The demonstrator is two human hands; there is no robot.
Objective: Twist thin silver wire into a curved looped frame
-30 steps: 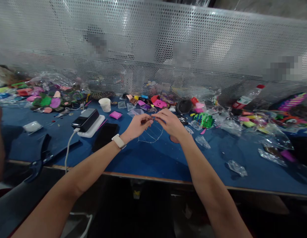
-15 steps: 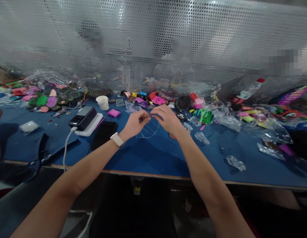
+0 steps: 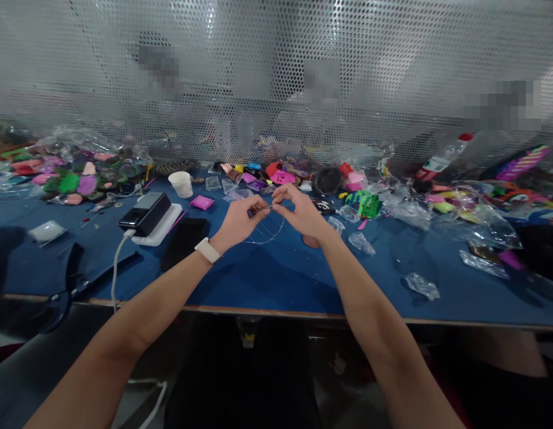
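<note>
Above the blue table, my left hand [image 3: 241, 220] pinches a thin, dark brown piece [image 3: 261, 209] that points toward the other hand; its exact kind is too small to tell. My right hand [image 3: 298, 210] meets its tip with thumb and forefinger drawn together, the other fingers curled loosely. What lies between those right fingertips is too fine to make out. Thin pale curved lines, like thread or fine wire [image 3: 276, 233], show below both hands. Beneath my right wrist, a round brown object [image 3: 310, 241] is partly covered.
A black phone [image 3: 183, 241], a dark device on a white base [image 3: 145, 213] with a cable, and a paper cup [image 3: 182, 185] stand left. Large scissors [image 3: 71, 286] overhang the front edge. Colourful clay pieces and plastic bags line the perforated metal screen [image 3: 276, 71]. A bottle [image 3: 441, 159] leans at right.
My right fingers have drawn back slightly, and more of the dark piece shows at my left fingertips. The whole view has shifted a little.
</note>
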